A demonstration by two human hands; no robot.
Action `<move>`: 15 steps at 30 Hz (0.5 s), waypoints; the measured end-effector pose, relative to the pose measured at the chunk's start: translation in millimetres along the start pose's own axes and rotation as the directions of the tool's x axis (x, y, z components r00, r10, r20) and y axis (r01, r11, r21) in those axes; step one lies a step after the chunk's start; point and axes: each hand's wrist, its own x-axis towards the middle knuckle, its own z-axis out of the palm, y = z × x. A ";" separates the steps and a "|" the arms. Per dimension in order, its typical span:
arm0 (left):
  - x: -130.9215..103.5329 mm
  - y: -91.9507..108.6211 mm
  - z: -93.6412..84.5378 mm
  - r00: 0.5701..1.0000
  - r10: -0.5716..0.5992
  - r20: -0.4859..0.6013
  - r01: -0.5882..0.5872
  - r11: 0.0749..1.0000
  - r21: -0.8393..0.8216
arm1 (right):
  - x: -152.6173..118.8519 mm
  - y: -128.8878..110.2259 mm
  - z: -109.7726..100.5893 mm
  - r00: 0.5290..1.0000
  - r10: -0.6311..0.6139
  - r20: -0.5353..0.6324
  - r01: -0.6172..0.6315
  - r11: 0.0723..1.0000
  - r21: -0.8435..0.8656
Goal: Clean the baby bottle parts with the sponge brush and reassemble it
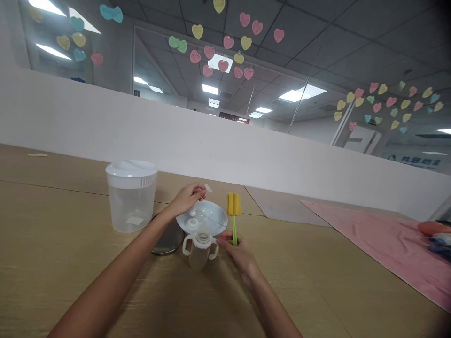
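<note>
My left hand [185, 198] hovers over a white bowl [215, 222], pinching a small pale part [208, 188] between its fingertips. My right hand [238, 256] grips the green handle of a sponge brush [234, 206], whose yellow sponge head points up. A clear baby cup with two handles [200, 246] stands on the wooden table [63, 253] between my hands, open at the top. A small white part [192, 222] lies in the bowl.
A clear plastic pitcher with a white lid [131, 195] stands at the left. A round metal lid or dish [169, 239] lies partly under my left arm. A pink cloth [387, 244] covers the right side. A white partition [225, 150] runs behind the table.
</note>
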 end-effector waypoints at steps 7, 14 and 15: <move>-0.6 5.5 4.9 0.991 0.025 -0.129 -0.013 0.996 0.093 | 39.3 -29.3 2.3 0.912 -0.396 -0.105 0.330 0.862 -0.385; -0.6 19.8 4.0 0.979 0.001 -0.204 0.023 0.993 0.113 | 53.6 -14.2 15.9 0.780 -0.556 -0.288 0.303 0.737 -0.604; -0.8 21.3 4.3 0.978 0.011 -0.207 0.018 0.991 0.136 | 52.5 -11.2 16.1 0.753 -0.596 -0.279 0.345 0.719 -0.604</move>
